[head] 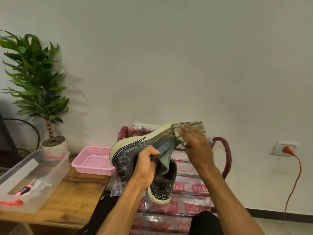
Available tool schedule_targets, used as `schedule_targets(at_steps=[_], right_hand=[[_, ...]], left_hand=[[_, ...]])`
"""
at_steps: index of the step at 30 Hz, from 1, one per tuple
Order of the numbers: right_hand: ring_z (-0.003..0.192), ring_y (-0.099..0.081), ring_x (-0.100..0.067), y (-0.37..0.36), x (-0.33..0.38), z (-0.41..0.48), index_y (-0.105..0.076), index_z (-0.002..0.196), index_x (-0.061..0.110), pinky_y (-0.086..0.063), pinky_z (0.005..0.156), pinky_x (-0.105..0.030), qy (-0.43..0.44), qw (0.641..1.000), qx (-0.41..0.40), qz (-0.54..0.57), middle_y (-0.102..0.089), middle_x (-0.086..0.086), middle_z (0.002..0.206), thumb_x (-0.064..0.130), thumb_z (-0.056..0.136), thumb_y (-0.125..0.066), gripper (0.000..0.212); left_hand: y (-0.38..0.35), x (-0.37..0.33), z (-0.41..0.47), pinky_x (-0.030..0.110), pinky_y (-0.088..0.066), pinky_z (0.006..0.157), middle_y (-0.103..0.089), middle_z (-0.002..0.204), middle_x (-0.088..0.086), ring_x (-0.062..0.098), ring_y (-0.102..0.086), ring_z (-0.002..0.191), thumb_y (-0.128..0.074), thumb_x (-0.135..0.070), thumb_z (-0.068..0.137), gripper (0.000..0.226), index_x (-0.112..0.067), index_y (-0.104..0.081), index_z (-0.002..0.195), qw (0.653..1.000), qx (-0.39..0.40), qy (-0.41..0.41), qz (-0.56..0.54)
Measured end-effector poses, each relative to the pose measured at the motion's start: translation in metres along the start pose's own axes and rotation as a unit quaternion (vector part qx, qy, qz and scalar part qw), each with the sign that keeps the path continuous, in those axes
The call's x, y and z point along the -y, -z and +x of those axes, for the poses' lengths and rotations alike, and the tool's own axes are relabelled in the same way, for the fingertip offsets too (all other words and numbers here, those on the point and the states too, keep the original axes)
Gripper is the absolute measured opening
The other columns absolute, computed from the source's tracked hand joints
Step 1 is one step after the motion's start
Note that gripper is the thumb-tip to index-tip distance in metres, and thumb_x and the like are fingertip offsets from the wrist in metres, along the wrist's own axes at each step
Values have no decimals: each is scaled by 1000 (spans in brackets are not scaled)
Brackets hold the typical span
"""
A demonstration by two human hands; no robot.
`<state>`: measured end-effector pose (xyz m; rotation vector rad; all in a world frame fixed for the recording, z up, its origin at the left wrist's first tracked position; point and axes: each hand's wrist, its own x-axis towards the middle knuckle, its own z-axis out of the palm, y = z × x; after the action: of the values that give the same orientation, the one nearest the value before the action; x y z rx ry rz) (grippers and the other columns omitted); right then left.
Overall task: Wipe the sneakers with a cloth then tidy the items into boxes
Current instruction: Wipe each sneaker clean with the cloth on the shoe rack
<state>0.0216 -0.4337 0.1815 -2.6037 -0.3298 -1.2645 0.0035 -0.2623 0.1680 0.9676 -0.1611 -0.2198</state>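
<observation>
Head view: cloth (182, 141) on sneaker (133, 150).
Left grip (145, 165) clasps sneaker's opening; right grip (194, 146), at 2 o'clock, clutches cloth against its tip.

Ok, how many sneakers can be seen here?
2. The raised sneaker is gripped by the left hand, sole up, with the right hand holding the cloth at its end. The lower sneaker rests beneath on the plastic-wrapped rack, partly hidden.
</observation>
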Motion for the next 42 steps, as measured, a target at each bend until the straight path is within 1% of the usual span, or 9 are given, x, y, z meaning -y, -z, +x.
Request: schedule_targets(at_steps=[5,11,18,23,25,29,33,38,42], right_hand=[[110,-62,-28,10,-17,-3,-65,121,11,-50,94,-37,-195,976,-53,83,-66,-11,119,-18,76,-61,54],[109,-59,-9,7,8,7,-64,123,21,-40,83,0,-243,950,-67,185,-66,0,120,-20,74,-58,64],[122,-51,-12,5,36,2,-62,125,21,-46,102,-30,-168,966,-22,196,-61,-2,129,-19,74,-59,65],[119,-57,-20,2,53,-6,-69,112,10,-43,104,-40,68,986,11,154,-68,-7,117,-3,76,-70,38],[115,-61,-25,0,44,-2,-70,109,8,-46,101,-44,113,989,-1,101,-69,-9,115,4,77,-74,32],[110,-63,-32,2,13,7,-69,111,9,-51,93,-54,-37,997,-15,60,-68,-12,115,-10,68,-75,47],[121,-54,-25,3,21,5,-61,125,17,-46,101,-43,-157,982,-10,100,-61,-9,128,-17,74,-65,62],[119,-57,-18,4,51,-10,-68,117,12,-43,103,-35,19,982,23,189,-66,-4,121,-9,67,-76,54],[114,-61,-26,1,27,-4,-69,111,7,-41,103,-43,63,994,-2,92,-68,-10,117,-14,61,-77,55]], left_hand=[[6,2,2,30,-46,61,-61,82,13,17,-59,64,-37,-5,84,24,1,-59,90,1000,-7,17,17],[-2,4,-1,33,-49,71,-64,100,17,25,-56,85,-38,-7,85,34,0,-63,107,999,-2,37,-36],[-4,-2,0,40,-42,81,-57,103,18,30,-47,92,-48,-14,72,43,2,-60,111,998,31,28,-44],[-4,-6,0,36,-39,67,-54,72,10,21,-46,70,-48,-7,70,9,-4,-54,77,999,35,16,-35],[-3,-6,-2,36,-42,69,-57,77,12,22,-49,72,-45,-5,72,16,-2,-57,82,998,36,22,-55],[4,-3,-5,34,-49,75,-60,102,22,29,-55,86,-45,-5,74,41,9,-57,111,998,13,44,-48],[-3,0,-3,37,-45,79,-59,102,21,31,-52,90,-47,-9,69,41,6,-59,105,998,15,44,-41],[-9,-3,1,37,-41,65,-58,82,13,23,-50,71,-47,-11,72,23,-3,-61,89,997,9,35,-74],[-4,-4,0,41,-44,85,-67,102,17,30,-57,91,-43,-7,74,43,2,-62,111,987,17,47,-150]])
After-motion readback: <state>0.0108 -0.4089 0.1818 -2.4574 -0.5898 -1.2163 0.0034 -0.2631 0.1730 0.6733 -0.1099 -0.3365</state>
